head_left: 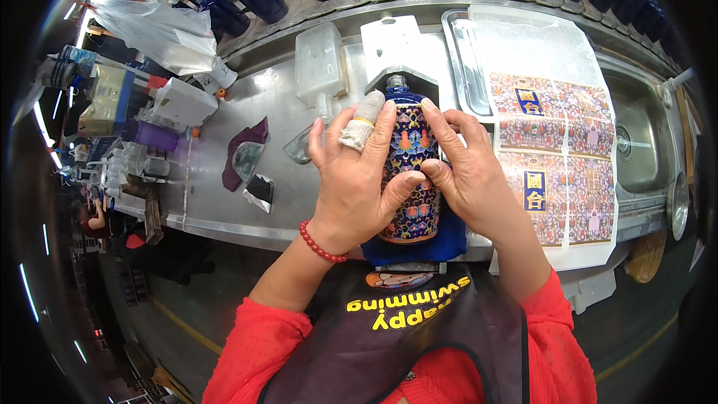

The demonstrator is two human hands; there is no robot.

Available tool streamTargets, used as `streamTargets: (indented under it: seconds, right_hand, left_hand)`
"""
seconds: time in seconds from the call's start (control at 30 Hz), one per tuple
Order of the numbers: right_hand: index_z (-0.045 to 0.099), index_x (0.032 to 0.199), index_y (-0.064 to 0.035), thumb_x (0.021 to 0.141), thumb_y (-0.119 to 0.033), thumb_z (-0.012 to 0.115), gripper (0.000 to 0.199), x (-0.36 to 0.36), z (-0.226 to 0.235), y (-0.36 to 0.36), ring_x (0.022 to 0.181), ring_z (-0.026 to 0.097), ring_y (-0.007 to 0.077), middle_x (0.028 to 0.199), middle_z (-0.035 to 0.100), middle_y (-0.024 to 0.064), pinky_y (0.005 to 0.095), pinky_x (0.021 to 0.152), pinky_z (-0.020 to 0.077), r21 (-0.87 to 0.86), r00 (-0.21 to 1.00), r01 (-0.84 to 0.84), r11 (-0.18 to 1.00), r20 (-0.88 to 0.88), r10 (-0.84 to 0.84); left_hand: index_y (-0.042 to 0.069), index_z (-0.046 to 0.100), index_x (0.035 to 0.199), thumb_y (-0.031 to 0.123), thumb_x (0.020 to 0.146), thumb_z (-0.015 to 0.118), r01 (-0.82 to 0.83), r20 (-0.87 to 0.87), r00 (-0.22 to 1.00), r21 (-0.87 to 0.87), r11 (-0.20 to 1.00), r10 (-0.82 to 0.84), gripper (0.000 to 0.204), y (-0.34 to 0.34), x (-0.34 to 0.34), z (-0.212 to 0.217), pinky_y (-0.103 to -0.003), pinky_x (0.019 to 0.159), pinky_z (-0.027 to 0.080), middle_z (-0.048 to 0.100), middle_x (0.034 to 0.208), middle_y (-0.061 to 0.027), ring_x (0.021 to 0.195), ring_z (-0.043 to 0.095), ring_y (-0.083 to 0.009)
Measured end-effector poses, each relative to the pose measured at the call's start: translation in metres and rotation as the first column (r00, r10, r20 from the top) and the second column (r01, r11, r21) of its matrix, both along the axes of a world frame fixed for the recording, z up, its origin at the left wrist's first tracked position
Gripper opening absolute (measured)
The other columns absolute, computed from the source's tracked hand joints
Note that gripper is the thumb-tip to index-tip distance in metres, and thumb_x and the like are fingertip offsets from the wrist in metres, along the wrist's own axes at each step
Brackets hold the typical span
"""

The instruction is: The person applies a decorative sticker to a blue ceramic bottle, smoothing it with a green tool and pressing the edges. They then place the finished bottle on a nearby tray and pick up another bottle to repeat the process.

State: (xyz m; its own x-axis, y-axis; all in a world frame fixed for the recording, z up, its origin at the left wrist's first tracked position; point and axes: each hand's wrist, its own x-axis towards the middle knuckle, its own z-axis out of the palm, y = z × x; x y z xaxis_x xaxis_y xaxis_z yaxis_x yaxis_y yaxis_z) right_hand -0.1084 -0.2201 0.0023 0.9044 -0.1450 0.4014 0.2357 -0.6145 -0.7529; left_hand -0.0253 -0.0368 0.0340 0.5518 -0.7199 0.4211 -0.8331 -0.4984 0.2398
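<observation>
Bottle (407, 172) at frame centre, neck pointing up-frame; left hand (359, 179) and right hand (467, 168) flank it, fingers (393, 135) closed on its label, equally near.

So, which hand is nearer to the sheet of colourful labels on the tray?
Right. The right hand grips the blue bottle just beside the sheet of labels; the left hand is on the bottle's far side.

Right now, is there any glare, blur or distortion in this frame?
Head view: glare on the steel table at upper left; strong fisheye bending at the dark rim; both hands, left hand and right hand, and the patterned bottle are sharp.
</observation>
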Motion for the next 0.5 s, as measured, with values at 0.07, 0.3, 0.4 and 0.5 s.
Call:
streamTargets:
  seconds: [0.07,0.3,0.4,0.5]
  right_hand:
    - [0.053,0.147,-0.0102,0.094,-0.023,0.069,0.056,0.001,0.002,-0.001,0.115,0.054,0.0402,0.125,0.053,0.0214,0.0464,0.099,0.0464,-0.029,1.000,-0.005,1.000,-0.002,0.005]
    - [0.059,0.139,-0.0089,0.092,-0.019,0.070,0.050,0.007,0.011,-0.002,0.112,0.055,0.0385,0.123,0.053,0.0201,0.0447,0.096,0.0476,-0.033,1.000,0.001,0.999,0.031,0.000]
    - [0.059,0.140,-0.0088,0.092,-0.018,0.070,0.051,0.009,0.012,-0.002,0.111,0.055,0.0381,0.122,0.054,0.0193,0.0447,0.097,0.0473,-0.094,1.000,0.012,0.995,0.020,-0.010]
    - [0.053,0.148,-0.0104,0.099,-0.024,0.065,0.053,0.007,0.012,-0.005,0.115,0.054,0.0333,0.128,0.050,0.0176,0.0410,0.098,0.0479,-0.031,1.000,-0.024,0.999,-0.021,0.023]
  left_hand:
    - [0.001,0.048,0.150,0.062,0.098,0.052,0.001,0.027,1.000,0.011,1.000,-0.001,0.080,0.001,0.001,-0.002,-0.063,0.115,0.013,0.063,0.132,-0.0185,0.135,0.038,-0.0374]
    - [0.002,0.048,0.150,0.062,0.098,0.051,-0.016,0.060,0.998,0.037,0.999,0.013,0.079,0.002,0.001,-0.004,-0.063,0.115,0.013,0.059,0.139,-0.0186,0.134,0.038,-0.0368]
    - [0.002,0.048,0.150,0.062,0.098,0.052,-0.018,0.058,0.998,0.036,0.999,0.016,0.080,0.002,0.000,-0.005,-0.063,0.115,0.014,0.059,0.140,-0.0188,0.135,0.038,-0.0368]
    - [0.001,0.048,0.150,0.061,0.098,0.053,-0.009,0.045,0.999,0.022,1.000,0.008,0.079,0.003,0.000,-0.006,-0.063,0.115,0.014,0.058,0.140,-0.0187,0.134,0.039,-0.0372]
